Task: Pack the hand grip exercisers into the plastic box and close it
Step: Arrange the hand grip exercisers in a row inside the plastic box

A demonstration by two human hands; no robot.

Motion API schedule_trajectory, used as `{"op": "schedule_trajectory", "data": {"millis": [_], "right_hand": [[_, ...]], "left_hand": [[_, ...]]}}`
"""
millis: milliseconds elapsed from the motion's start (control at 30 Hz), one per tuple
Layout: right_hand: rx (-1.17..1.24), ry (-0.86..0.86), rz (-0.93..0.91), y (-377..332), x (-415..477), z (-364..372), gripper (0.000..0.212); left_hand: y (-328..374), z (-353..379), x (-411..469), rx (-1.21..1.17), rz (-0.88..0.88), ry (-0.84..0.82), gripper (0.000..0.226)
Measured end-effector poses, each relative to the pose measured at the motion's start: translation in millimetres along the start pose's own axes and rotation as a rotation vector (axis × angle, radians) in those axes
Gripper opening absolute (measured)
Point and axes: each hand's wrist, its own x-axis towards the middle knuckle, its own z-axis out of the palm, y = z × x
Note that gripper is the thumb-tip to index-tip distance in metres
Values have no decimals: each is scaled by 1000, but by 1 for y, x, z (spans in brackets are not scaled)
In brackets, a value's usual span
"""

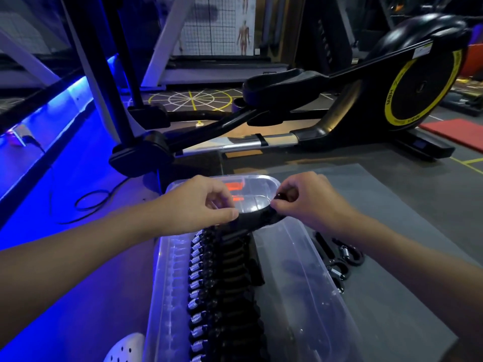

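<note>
A long clear plastic box [311,278] lies on the floor in front of me. Inside it stands a row of several black hand grip exercisers [209,288] with silver springs along the box's left side. At the row's far end I hold one black exerciser [258,218] above the box with both hands. My left hand [198,205] pinches its left handle and my right hand [303,197] pinches its right handle. Two or three loose exercisers [339,259] lie on the mat to the right of the box.
The clear lid [261,184] lies just beyond the box, with orange-red clips showing through it. A black and yellow elliptical trainer [392,100] stands behind. A grey mat [405,218] covers the floor on the right. A white perforated shoe [125,348] shows at bottom left.
</note>
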Motion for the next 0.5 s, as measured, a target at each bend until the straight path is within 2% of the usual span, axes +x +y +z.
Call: {"op": "schedule_trajectory", "data": {"millis": [67,133,200,267,367,500], "right_hand": [[-102,-40,-63,3,6,4,7],[-192,-83,-141,6,11,11,6],[-281,-131,-217,10,14,22,8],[-366,-202,-264,13,17,35,12],[-444,-295,-286,19,23,55,9],[-468,-377,-258,27,36,79,13]], "left_hand": [[-9,-4,-3,101,0,0,8],[-19,-11,-7,318,12,-12,11],[-30,-17,-14,603,6,-114,23],[-41,-21,-19,758,-27,-262,37],[-56,-25,-23,815,-70,-383,55],[-71,-29,-29,751,-82,-431,70]]}}
